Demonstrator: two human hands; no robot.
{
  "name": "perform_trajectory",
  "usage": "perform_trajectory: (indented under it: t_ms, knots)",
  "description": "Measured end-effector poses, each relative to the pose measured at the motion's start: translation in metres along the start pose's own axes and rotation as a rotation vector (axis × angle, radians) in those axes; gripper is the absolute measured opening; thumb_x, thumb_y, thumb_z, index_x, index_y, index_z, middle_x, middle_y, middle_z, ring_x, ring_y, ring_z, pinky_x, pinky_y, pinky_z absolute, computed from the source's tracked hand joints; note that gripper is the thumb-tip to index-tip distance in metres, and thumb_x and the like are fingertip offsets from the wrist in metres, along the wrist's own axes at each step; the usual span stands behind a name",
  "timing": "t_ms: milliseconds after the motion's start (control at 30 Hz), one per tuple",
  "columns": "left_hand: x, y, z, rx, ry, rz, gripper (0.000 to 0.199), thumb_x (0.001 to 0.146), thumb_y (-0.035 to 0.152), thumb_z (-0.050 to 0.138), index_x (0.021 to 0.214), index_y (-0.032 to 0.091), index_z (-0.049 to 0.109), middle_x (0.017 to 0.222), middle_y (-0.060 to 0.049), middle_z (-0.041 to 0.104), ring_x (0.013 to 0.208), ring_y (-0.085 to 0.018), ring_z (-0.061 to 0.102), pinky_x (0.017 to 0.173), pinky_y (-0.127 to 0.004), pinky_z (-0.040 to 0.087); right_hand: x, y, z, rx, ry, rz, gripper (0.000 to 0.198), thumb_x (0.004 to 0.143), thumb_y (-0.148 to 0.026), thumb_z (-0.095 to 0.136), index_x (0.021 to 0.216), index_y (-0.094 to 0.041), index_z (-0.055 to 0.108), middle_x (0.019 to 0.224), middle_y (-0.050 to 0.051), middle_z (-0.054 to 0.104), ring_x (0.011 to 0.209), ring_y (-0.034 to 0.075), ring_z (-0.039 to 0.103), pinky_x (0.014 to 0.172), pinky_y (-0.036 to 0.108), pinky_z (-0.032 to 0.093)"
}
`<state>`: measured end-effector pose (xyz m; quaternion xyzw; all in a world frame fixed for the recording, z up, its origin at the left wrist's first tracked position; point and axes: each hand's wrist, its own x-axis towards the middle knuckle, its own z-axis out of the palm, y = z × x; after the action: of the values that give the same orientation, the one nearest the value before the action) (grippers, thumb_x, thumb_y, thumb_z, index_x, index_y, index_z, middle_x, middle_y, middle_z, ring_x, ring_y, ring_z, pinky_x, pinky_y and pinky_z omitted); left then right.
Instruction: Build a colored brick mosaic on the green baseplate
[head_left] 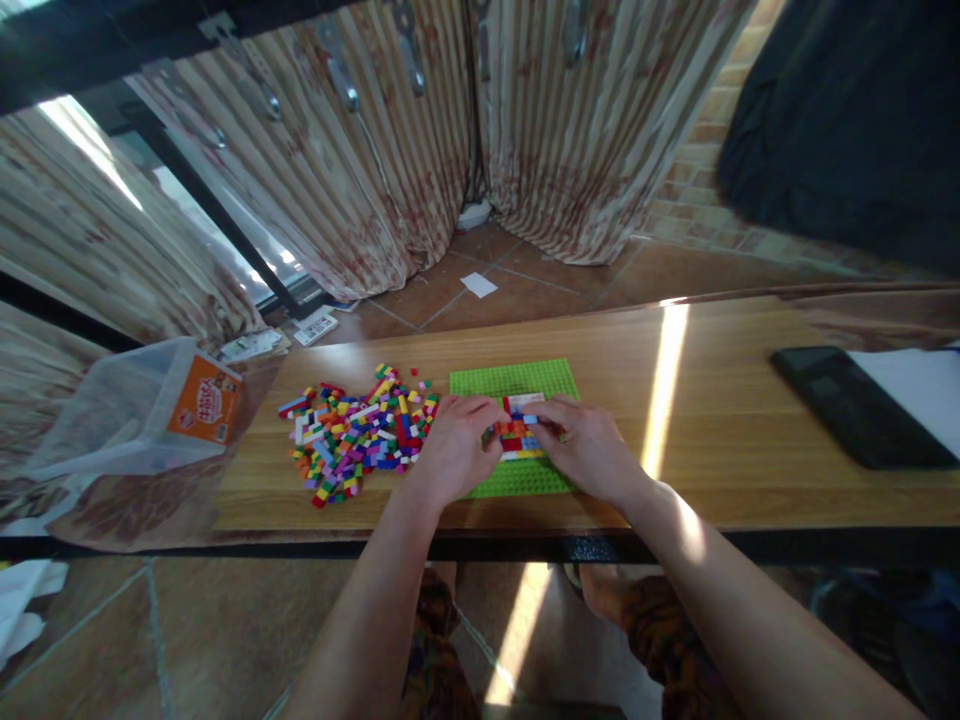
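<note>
A green studded baseplate (517, 380) lies on the wooden table, with a block of toy bricks (517, 430) in red, orange, white, yellow and blue built on its middle. My left hand (459, 445) rests over the plate's left part, fingers curled to a pinch at the left side of the built bricks; what they grip is hidden. From the other side my right hand (583, 440) reaches in, its thumb and fingertips closed at a small light blue brick (530, 419) on top of the built bricks.
Left of the plate spreads a pile of loose coloured bricks (360, 430) on the table (607, 345). A clear plastic bin (127, 405) with an orange label stands beyond the table's left end. A black flat device (862, 405) and white paper (911, 385) lie at the right.
</note>
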<state>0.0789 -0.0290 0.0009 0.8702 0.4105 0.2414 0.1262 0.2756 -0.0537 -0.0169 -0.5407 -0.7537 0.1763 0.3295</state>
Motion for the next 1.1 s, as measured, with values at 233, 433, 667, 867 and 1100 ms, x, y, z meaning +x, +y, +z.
perform_trajectory:
  t_ms: [233, 433, 667, 867, 1100]
  knots:
    - [-0.006, 0.002, 0.002, 0.019, 0.078, -0.012, 0.018, 0.082, 0.015, 0.064, 0.098, 0.022, 0.066, 0.102, -0.004, 0.07, 0.1, -0.022, 0.061, 0.093, -0.04, 0.045, 0.001, 0.001, 0.003, -0.038, -0.041, 0.012, 0.022, 0.089, -0.025, 0.058, 0.105, -0.026, 0.073, 0.097, 0.004, 0.072, 0.079, 0.018, 0.065, 0.07, 0.029, 0.047]
    - [-0.003, 0.004, 0.001, 0.04, 0.144, -0.013, 0.017, 0.079, 0.012, 0.063, 0.095, 0.02, 0.067, 0.097, -0.004, 0.07, 0.096, -0.022, 0.061, 0.094, -0.041, 0.044, 0.002, -0.002, 0.001, -0.046, -0.07, 0.005, 0.018, 0.092, -0.029, 0.057, 0.097, -0.022, 0.073, 0.089, 0.005, 0.068, 0.078, 0.017, 0.063, 0.071, 0.028, 0.045]
    - [-0.001, -0.001, 0.008, -0.003, 0.121, -0.006, 0.02, 0.081, 0.012, 0.063, 0.097, 0.021, 0.071, 0.101, -0.004, 0.07, 0.097, -0.02, 0.062, 0.092, -0.038, 0.046, 0.0, -0.002, 0.0, -0.021, -0.07, -0.045, 0.017, 0.093, -0.025, 0.056, 0.097, -0.022, 0.072, 0.094, 0.004, 0.069, 0.084, 0.017, 0.064, 0.076, 0.027, 0.046]
    - [-0.003, 0.001, 0.011, -0.121, 0.156, -0.12, 0.022, 0.08, 0.011, 0.067, 0.097, 0.023, 0.072, 0.101, -0.003, 0.074, 0.099, -0.021, 0.064, 0.094, -0.04, 0.048, 0.0, 0.001, 0.002, -0.019, -0.033, -0.025, 0.015, 0.092, -0.024, 0.058, 0.098, -0.024, 0.072, 0.096, 0.003, 0.07, 0.084, 0.017, 0.066, 0.076, 0.028, 0.047]
    - [-0.009, 0.007, 0.022, -0.284, 0.334, -0.281, 0.021, 0.076, 0.009, 0.07, 0.093, 0.022, 0.075, 0.1, -0.005, 0.075, 0.099, -0.021, 0.065, 0.095, -0.039, 0.049, 0.0, -0.003, 0.002, -0.016, -0.028, -0.01, 0.015, 0.089, -0.025, 0.062, 0.1, -0.025, 0.072, 0.098, 0.003, 0.069, 0.086, 0.018, 0.066, 0.077, 0.031, 0.05]
